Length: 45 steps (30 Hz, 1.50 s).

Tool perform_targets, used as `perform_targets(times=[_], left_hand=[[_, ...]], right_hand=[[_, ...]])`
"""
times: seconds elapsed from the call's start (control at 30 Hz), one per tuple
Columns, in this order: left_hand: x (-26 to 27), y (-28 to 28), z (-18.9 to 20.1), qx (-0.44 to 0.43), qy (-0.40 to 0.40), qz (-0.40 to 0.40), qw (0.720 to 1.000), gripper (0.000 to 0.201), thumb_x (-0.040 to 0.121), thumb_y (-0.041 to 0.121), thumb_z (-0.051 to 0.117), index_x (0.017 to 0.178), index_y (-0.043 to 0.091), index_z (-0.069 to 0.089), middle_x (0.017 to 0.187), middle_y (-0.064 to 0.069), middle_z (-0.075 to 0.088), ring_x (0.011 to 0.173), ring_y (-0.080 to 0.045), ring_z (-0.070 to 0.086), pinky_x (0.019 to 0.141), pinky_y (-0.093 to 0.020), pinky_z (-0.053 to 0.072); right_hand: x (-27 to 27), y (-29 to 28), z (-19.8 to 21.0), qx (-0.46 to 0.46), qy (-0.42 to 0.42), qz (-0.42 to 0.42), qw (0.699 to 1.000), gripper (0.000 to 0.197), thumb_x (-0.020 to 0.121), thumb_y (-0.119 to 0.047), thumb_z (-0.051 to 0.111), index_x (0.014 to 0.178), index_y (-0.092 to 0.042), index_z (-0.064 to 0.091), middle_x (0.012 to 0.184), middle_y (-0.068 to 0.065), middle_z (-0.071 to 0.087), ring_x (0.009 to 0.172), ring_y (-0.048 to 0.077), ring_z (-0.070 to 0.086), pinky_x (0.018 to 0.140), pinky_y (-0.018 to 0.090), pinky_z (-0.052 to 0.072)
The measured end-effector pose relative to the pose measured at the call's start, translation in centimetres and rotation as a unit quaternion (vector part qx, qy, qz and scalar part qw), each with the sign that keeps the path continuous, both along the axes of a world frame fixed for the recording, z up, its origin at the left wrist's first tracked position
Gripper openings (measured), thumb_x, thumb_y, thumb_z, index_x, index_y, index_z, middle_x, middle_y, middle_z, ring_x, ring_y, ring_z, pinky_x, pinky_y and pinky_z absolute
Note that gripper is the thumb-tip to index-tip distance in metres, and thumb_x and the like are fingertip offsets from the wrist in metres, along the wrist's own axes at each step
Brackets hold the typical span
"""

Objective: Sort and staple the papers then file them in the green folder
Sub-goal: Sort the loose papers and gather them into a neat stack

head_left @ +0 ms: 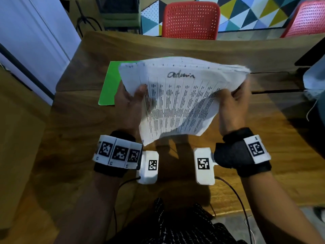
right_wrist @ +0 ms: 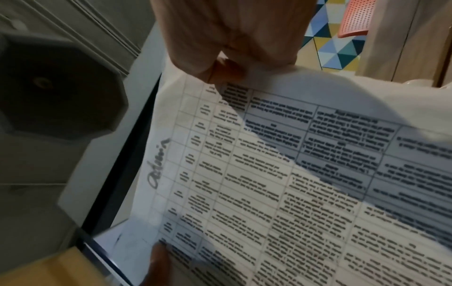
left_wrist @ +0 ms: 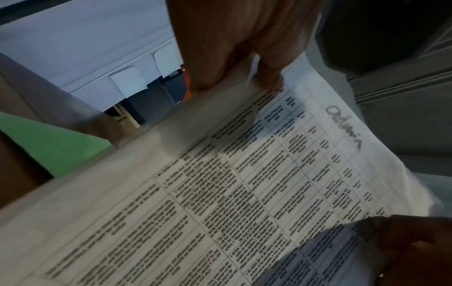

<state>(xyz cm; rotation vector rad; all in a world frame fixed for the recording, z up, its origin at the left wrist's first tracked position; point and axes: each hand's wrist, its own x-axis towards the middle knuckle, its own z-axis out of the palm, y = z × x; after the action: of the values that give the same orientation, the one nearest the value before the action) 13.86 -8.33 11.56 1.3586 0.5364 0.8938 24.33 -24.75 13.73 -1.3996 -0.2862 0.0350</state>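
A stack of white printed papers [head_left: 179,101] with table text and a handwritten word on the top sheet is held up above the wooden table [head_left: 84,120]. My left hand [head_left: 131,101] grips the stack's left edge, thumb on top. My right hand [head_left: 232,103] pinches the right edge. The left wrist view shows the papers [left_wrist: 232,193] with my left hand's fingers [left_wrist: 234,58] curled on the edge. In the right wrist view the papers [right_wrist: 281,183] are pinched by my right hand's fingers [right_wrist: 232,50]. A green folder [head_left: 110,85] lies flat on the table behind, partly hidden by the papers. No stapler is visible.
Two red perforated chairs [head_left: 191,20] stand beyond the table's far edge on a patterned floor. A dark object [head_left: 311,55] and something pale sit at the table's right edge. White panels [head_left: 35,41] are at the left.
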Motion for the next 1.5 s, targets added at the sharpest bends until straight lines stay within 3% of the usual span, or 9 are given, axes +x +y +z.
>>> perform_targets(times=[0.17, 0.27, 0.47, 0.53, 0.67, 1.0, 1.27, 1.4, 1.5], left_hand=[[0.0, -0.2, -2.0, -0.025, 0.061, -0.073, 0.995, 0.037, 0.075, 0.025, 0.065, 0.102, 0.021, 0.041, 0.092, 0.007, 0.055, 0.076, 0.002, 0.059, 0.060, -0.007, 0.052], [0.5, -1.3, -4.3, -0.041, 0.167, -0.076, 0.982, 0.049, 0.075, 0.029, 0.065, 0.114, 0.010, 0.041, 0.092, 0.002, 0.056, 0.078, -0.010, 0.057, 0.071, -0.028, 0.055], [2.1, -0.6, -4.8, -0.090, 0.178, 0.062, 0.978, 0.044, 0.087, 0.010, 0.061, 0.125, -0.004, 0.041, 0.114, -0.015, 0.061, 0.095, -0.018, 0.059, 0.072, -0.015, 0.050], [2.5, -0.1, -5.8, -0.080, 0.237, 0.083, 0.965, 0.044, 0.090, 0.014, 0.057, 0.126, -0.006, 0.042, 0.126, -0.021, 0.058, 0.104, -0.026, 0.057, 0.076, -0.025, 0.046], [3.0, 0.2, -9.0, -0.070, 0.369, 0.067, 0.924, 0.027, 0.097, 0.010, 0.041, 0.120, -0.002, 0.048, 0.122, -0.021, 0.056, 0.118, -0.032, 0.054, 0.080, -0.031, 0.042], [2.2, -1.1, -13.2, -0.043, 0.532, 0.022, 0.845, 0.033, 0.095, 0.009, 0.043, 0.124, -0.003, 0.052, 0.130, -0.021, 0.057, 0.118, -0.036, 0.054, 0.095, -0.034, 0.043], [2.9, -0.5, -13.5, 0.016, 0.595, -0.002, 0.803, 0.033, 0.091, 0.014, 0.052, 0.115, -0.008, 0.058, 0.122, -0.024, 0.062, 0.112, -0.037, 0.059, 0.091, -0.039, 0.048], [3.6, -0.8, -13.0, 0.018, 0.605, 0.019, 0.796, 0.034, 0.089, 0.010, 0.055, 0.118, -0.007, 0.052, 0.128, -0.024, 0.056, 0.119, -0.038, 0.054, 0.096, -0.040, 0.045], [4.6, -0.8, -12.2, 0.061, 0.594, 0.069, 0.799, 0.046, 0.082, 0.006, 0.063, 0.122, -0.002, 0.043, 0.135, -0.021, 0.042, 0.127, -0.037, 0.040, 0.104, -0.046, 0.038]], right_hand=[[-0.4, 0.0, -3.2, -0.058, 0.027, -0.007, 0.998, 0.047, 0.072, 0.001, 0.045, 0.114, -0.022, 0.045, 0.119, 0.011, 0.056, 0.111, 0.023, 0.056, 0.089, 0.035, 0.051], [-0.8, 0.3, -6.6, -0.142, 0.036, -0.013, 0.989, 0.049, 0.080, 0.009, 0.043, 0.127, -0.004, 0.042, 0.117, 0.012, 0.058, 0.108, 0.025, 0.056, 0.094, 0.043, 0.051], [0.1, 0.5, -8.1, -0.223, 0.003, -0.004, 0.975, 0.025, 0.092, -0.003, 0.046, 0.116, 0.004, 0.042, 0.086, -0.013, 0.051, 0.075, -0.007, 0.055, 0.064, 0.005, 0.046], [0.9, 0.7, -8.2, -0.272, -0.002, -0.017, 0.962, 0.024, 0.093, -0.005, 0.045, 0.115, 0.005, 0.045, 0.089, -0.002, 0.056, 0.079, 0.009, 0.054, 0.067, 0.015, 0.042], [2.2, 0.8, -10.2, -0.416, 0.069, 0.015, 0.907, 0.030, 0.092, 0.000, 0.039, 0.121, 0.006, 0.045, 0.123, 0.025, 0.057, 0.112, 0.030, 0.054, 0.080, 0.026, 0.034], [0.4, 1.0, -15.2, -0.585, 0.078, 0.101, 0.801, 0.076, 0.080, 0.007, 0.051, 0.144, -0.016, 0.020, 0.151, 0.014, 0.022, 0.137, 0.033, 0.026, 0.110, 0.050, 0.029], [0.4, 0.8, -16.8, -0.683, 0.019, 0.236, 0.691, 0.058, 0.097, -0.020, 0.024, 0.148, -0.018, -0.002, 0.158, 0.002, -0.013, 0.145, 0.029, -0.013, 0.117, 0.051, -0.002], [1.0, 1.1, -16.2, -0.682, 0.031, 0.250, 0.687, 0.059, 0.095, -0.020, 0.028, 0.148, -0.016, 0.003, 0.159, 0.003, -0.009, 0.146, 0.029, -0.009, 0.117, 0.051, -0.002], [3.0, 1.3, -14.0, -0.677, 0.026, 0.221, 0.701, 0.048, 0.091, -0.021, 0.040, 0.138, -0.011, 0.035, 0.153, 0.007, 0.027, 0.141, 0.029, 0.023, 0.116, 0.053, 0.015]])
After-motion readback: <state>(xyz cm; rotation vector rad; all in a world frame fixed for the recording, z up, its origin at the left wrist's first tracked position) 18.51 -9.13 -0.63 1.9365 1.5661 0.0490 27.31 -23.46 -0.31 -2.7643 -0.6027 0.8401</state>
